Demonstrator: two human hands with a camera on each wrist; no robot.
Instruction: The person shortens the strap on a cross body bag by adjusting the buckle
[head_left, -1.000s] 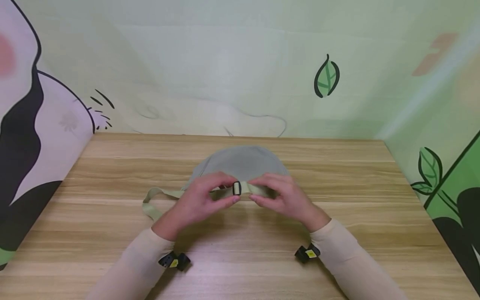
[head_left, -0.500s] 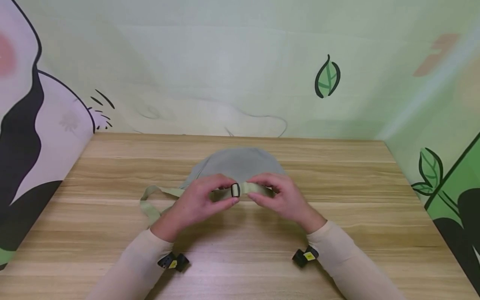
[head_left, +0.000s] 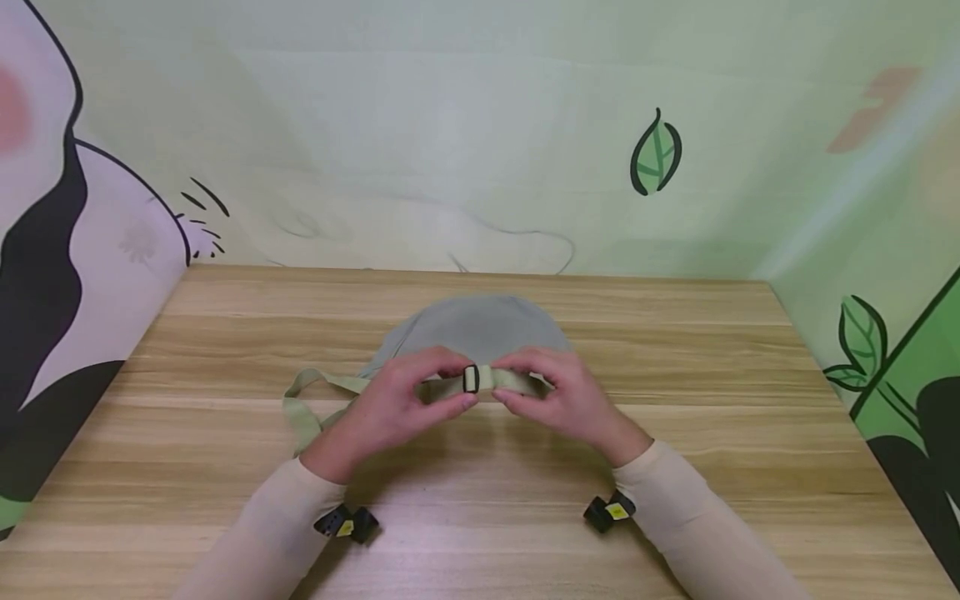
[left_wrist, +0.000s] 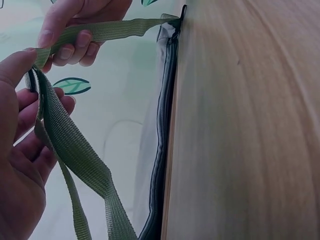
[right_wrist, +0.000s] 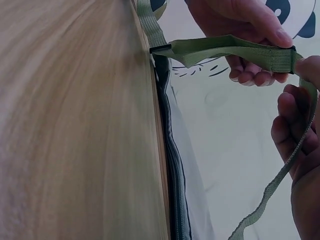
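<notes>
A grey half-round bag (head_left: pixel 487 323) lies on the table, and its pale green webbing strap (head_left: pixel 300 417) loops out at the left. In front of the bag, my left hand (head_left: pixel 390 404) pinches a black slide buckle (head_left: pixel 471 379) on the strap between thumb and fingers. Just to the right, my right hand (head_left: pixel 573 396) pinches the webbing beside the buckle. In the left wrist view, a doubled length of strap (left_wrist: pixel 75 135) hangs from the buckle. The right wrist view shows a zipper (right_wrist: pixel 173 150) along the bag's edge and a strap end (right_wrist: pixel 265 200) hanging below my right hand.
The wood-grain table (head_left: pixel 675 350) extends around the bag and both forearms. Behind it stands a pale green wall (head_left: pixel 420 150) with printed leaves and cartoon shapes. Each wrist wears a small black camera, one at the left (head_left: pixel 348 523) and one at the right (head_left: pixel 609 512).
Both hands, with the buckle and strap, have shifted slightly left. The right fingertips are now a little closer to the buckle. The bag has moved very slightly.
</notes>
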